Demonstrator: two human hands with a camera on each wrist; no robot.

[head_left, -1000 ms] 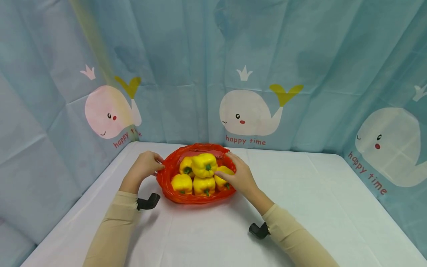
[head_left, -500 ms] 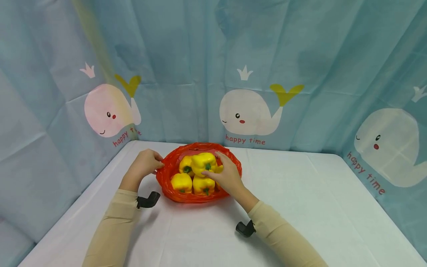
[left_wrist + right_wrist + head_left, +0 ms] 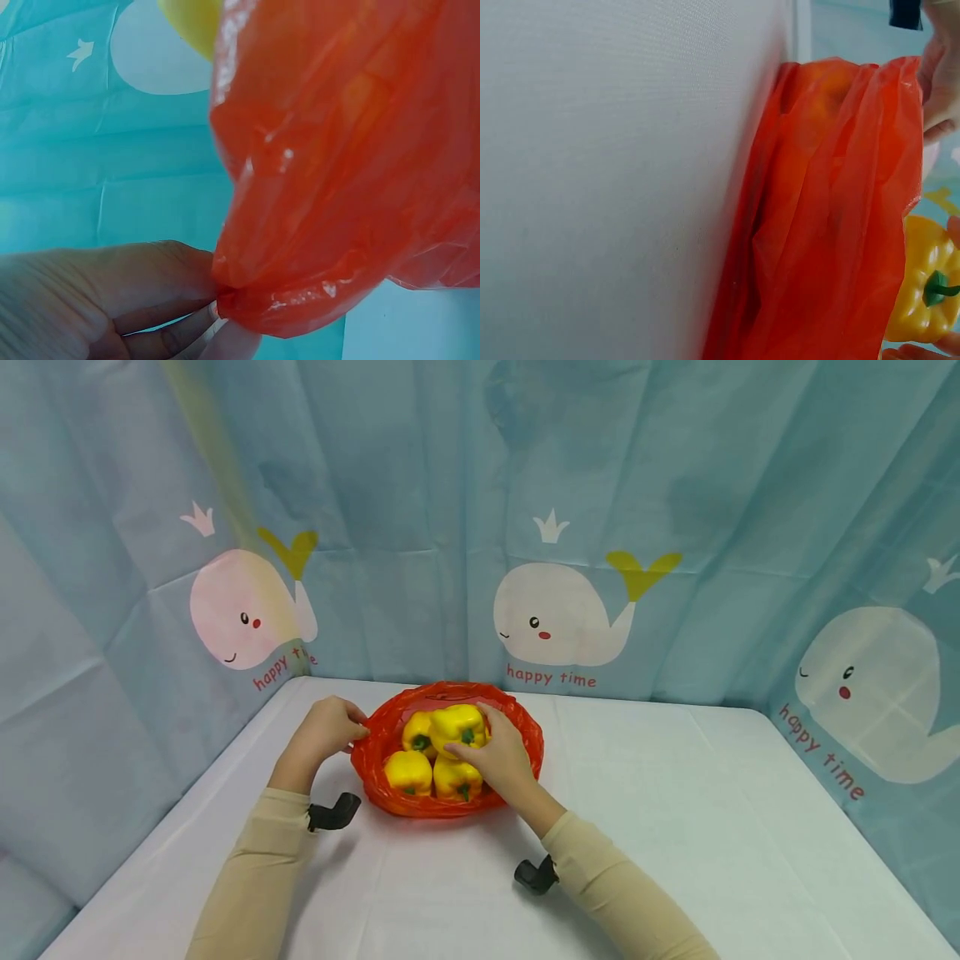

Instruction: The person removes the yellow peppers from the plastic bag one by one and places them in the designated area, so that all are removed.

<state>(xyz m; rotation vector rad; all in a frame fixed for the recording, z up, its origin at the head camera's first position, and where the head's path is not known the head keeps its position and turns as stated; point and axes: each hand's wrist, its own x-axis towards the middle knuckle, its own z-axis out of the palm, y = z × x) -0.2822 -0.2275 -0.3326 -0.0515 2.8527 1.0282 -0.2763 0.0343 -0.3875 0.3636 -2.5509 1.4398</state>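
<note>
A red plastic bag (image 3: 420, 806) stands on the table with its rim spread wide and several yellow bell peppers inside. My left hand (image 3: 327, 732) pinches the bag's left rim between thumb and fingers, and the left wrist view shows the red film (image 3: 322, 165) gathered at the fingertips. Over the bag's right side, my right hand (image 3: 501, 758) holds the topmost yellow bell pepper (image 3: 452, 723), thumb in front and fingers behind. Its green stem faces me. Below it show a front-left pepper (image 3: 408, 773) and a front-middle pepper (image 3: 456, 779). My right hand hides the peppers at the right.
A white cloth covers the table (image 3: 675, 827). Behind it hangs a pale blue curtain (image 3: 405, 527) with whale prints. A black wrist camera (image 3: 334, 812) sticks out from the left cuff, and another camera (image 3: 536, 876) from the right cuff.
My right hand has moved left from the bag's right rim to the topmost pepper and closed around it. The left hand has stayed at the left rim.
</note>
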